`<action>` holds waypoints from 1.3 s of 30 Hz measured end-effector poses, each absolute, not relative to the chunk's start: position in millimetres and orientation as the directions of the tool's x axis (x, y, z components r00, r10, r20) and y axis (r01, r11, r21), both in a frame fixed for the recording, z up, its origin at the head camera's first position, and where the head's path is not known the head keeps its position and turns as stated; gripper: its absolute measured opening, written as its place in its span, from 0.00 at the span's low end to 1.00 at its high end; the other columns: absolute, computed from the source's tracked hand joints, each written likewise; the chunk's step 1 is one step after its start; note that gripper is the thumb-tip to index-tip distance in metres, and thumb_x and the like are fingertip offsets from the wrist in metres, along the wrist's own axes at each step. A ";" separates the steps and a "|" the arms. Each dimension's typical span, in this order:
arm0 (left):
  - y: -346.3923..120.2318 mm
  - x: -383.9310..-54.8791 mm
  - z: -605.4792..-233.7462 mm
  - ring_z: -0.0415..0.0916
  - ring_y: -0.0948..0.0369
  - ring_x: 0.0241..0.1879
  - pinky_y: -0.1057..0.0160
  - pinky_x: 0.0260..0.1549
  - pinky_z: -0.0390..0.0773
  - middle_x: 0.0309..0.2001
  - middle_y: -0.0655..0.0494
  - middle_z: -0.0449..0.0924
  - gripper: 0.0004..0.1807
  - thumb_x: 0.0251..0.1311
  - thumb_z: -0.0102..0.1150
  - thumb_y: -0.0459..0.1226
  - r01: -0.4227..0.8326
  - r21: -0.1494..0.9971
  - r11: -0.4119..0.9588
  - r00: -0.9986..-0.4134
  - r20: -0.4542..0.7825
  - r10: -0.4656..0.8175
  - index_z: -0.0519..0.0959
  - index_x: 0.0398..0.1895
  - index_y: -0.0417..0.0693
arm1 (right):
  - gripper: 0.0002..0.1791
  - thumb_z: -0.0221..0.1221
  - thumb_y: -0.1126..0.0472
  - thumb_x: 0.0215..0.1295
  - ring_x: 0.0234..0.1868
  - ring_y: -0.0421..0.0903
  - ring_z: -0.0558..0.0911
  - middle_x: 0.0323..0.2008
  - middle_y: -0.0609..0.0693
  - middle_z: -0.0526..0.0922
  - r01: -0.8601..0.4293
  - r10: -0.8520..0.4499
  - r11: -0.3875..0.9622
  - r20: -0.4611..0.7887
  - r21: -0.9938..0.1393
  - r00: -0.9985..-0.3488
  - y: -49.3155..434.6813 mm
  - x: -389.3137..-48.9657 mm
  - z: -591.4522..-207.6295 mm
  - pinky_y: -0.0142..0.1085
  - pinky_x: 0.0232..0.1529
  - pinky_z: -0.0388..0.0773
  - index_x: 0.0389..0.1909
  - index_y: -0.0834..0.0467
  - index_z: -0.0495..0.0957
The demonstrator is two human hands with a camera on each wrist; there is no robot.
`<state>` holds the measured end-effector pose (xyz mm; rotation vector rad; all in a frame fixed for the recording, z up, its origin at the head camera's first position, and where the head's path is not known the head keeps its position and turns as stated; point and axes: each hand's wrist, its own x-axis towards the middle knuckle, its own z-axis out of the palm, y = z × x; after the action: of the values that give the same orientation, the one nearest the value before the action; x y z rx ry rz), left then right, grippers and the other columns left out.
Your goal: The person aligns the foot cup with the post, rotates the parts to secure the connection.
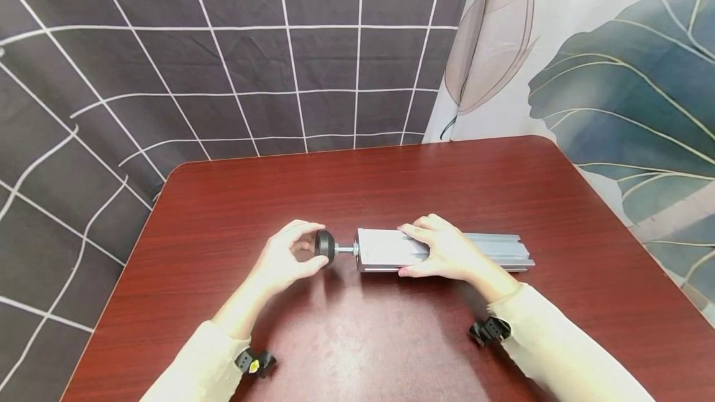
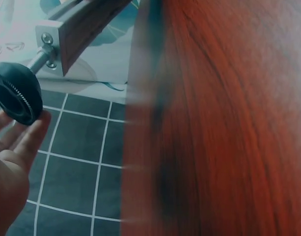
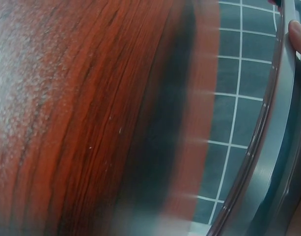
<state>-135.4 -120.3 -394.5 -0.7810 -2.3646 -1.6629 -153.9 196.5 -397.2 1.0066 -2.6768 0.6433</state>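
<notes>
A silver aluminium profile (image 1: 385, 249) lies lengthwise across the middle of the table, and my right hand (image 1: 447, 252) grips it from above, thumb on the near side and fingers over the far side. From its left end a threaded rod (image 1: 346, 249) with nuts sticks out, carrying a black round levelling foot (image 1: 324, 248). My left hand (image 1: 283, 258) pinches that foot between thumb and fingers. The left wrist view shows the foot's hollow underside (image 2: 10, 101) and the screwed end plate (image 2: 51, 46). In the right wrist view the profile's grooved side (image 3: 268, 172) runs down the right edge.
The red-brown wooden table (image 1: 268, 191) has rounded far corners. Behind it hang a dark grey curtain (image 1: 324, 61) with a white grid and a pale curtain (image 1: 558, 104) with large leaves. Black wrist cameras sit below both sleeves.
</notes>
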 end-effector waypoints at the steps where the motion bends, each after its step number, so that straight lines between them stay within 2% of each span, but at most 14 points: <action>1: -121.2 -135.8 -394.9 0.77 0.58 0.35 0.63 0.38 0.81 0.43 0.47 0.77 0.28 0.38 0.72 0.25 0.527 0.811 0.254 -0.834 0.435 0.340 0.77 0.49 0.36 | 0.41 0.71 0.37 0.34 0.41 0.43 0.73 0.39 0.47 0.77 -0.661 -0.572 0.673 0.333 -0.333 -0.750 196.6 -153.6 -397.0 0.38 0.40 0.73 0.51 0.56 0.79; 7: -126.5 -136.2 -395.0 0.79 0.59 0.33 0.64 0.39 0.80 0.43 0.50 0.76 0.30 0.34 0.74 0.28 0.647 0.696 0.312 -0.752 0.517 0.409 0.77 0.49 0.39 | 0.41 0.71 0.37 0.34 0.42 0.42 0.72 0.40 0.46 0.77 -0.640 -0.568 0.678 0.296 -0.361 -0.768 197.2 -152.3 -394.9 0.37 0.40 0.74 0.52 0.54 0.79; 12: -130.4 -136.1 -398.1 0.80 0.60 0.35 0.63 0.39 0.80 0.44 0.51 0.75 0.31 0.34 0.74 0.31 0.672 0.664 0.329 -0.732 0.525 0.434 0.77 0.49 0.41 | 0.41 0.70 0.37 0.34 0.41 0.42 0.72 0.39 0.45 0.77 -0.657 -0.584 0.671 0.301 -0.344 -0.754 195.7 -152.8 -393.5 0.37 0.39 0.73 0.51 0.55 0.79; 21: -134.1 -137.6 -403.6 0.81 0.54 0.41 0.61 0.45 0.79 0.46 0.49 0.73 0.30 0.38 0.72 0.26 0.562 0.776 0.286 -0.797 0.415 0.438 0.74 0.50 0.37 | 0.40 0.70 0.36 0.35 0.39 0.44 0.73 0.37 0.46 0.77 -0.691 -0.610 0.667 0.329 -0.278 -0.721 190.3 -157.0 -399.5 0.38 0.40 0.71 0.50 0.56 0.79; 27: -141.4 -138.8 -407.1 0.79 0.52 0.45 0.61 0.46 0.78 0.47 0.50 0.75 0.29 0.42 0.73 0.30 0.458 0.819 0.344 -0.847 0.285 0.449 0.74 0.51 0.40 | 0.41 0.69 0.35 0.36 0.38 0.46 0.73 0.38 0.48 0.78 -0.694 -0.628 0.679 0.300 -0.239 -0.718 183.9 -160.9 -406.0 0.41 0.41 0.71 0.50 0.57 0.79; 31: -146.9 -141.7 -412.2 0.79 0.53 0.46 0.60 0.47 0.78 0.46 0.51 0.76 0.28 0.42 0.73 0.32 0.427 0.820 0.381 -0.861 0.240 0.449 0.74 0.51 0.42 | 0.41 0.69 0.35 0.36 0.38 0.46 0.74 0.37 0.48 0.78 -0.707 -0.643 0.674 0.301 -0.215 -0.705 178.3 -165.0 -412.5 0.42 0.41 0.72 0.50 0.58 0.79; 36: -153.1 -147.8 -420.1 0.79 0.57 0.47 0.58 0.49 0.76 0.45 0.56 0.77 0.28 0.42 0.74 0.36 0.429 0.783 0.450 -0.861 0.203 0.467 0.75 0.50 0.45 | 0.41 0.69 0.35 0.35 0.39 0.47 0.74 0.37 0.48 0.77 -0.696 -0.641 0.688 0.279 -0.205 -0.716 172.7 -166.9 -419.2 0.43 0.42 0.72 0.50 0.57 0.79; 39: -157.4 -150.0 -422.2 0.79 0.56 0.47 0.55 0.49 0.76 0.45 0.55 0.77 0.28 0.43 0.74 0.37 0.423 0.774 0.472 -0.861 0.181 0.475 0.75 0.50 0.45 | 0.41 0.69 0.35 0.34 0.39 0.48 0.74 0.37 0.48 0.77 -0.689 -0.637 0.696 0.268 -0.202 -0.722 167.9 -167.8 -421.7 0.43 0.42 0.71 0.50 0.57 0.79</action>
<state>-150.0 -157.4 -422.2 -0.8380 -2.7450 -1.4162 -167.8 167.9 -421.7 1.0765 -2.7275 0.4318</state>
